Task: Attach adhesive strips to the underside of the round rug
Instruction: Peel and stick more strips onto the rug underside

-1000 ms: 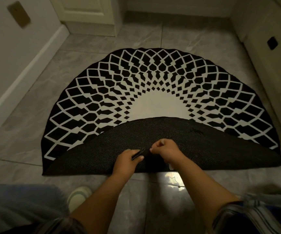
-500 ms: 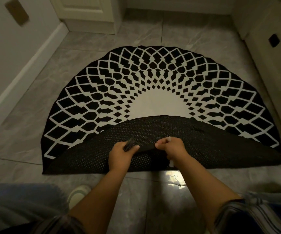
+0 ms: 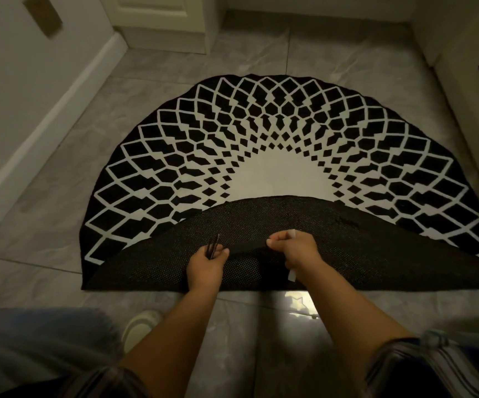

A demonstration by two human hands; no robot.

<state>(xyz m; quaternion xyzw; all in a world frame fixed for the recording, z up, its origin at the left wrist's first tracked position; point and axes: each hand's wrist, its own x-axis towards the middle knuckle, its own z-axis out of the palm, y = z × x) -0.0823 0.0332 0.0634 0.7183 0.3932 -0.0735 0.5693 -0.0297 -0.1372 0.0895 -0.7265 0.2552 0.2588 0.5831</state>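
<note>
Round rug point(image 3: 275, 133) folded, dotted dark underside point(image 3: 376, 254) up. Left hand point(image 3: 206, 261) pinches thin dark strips point(image 3: 214, 245); right hand point(image 3: 295, 249) grips white backing paper point(image 3: 291, 274).

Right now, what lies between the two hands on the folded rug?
In the head view, a black adhesive strip spans from the left hand to the right hand, over the rug's dark underside.
</note>
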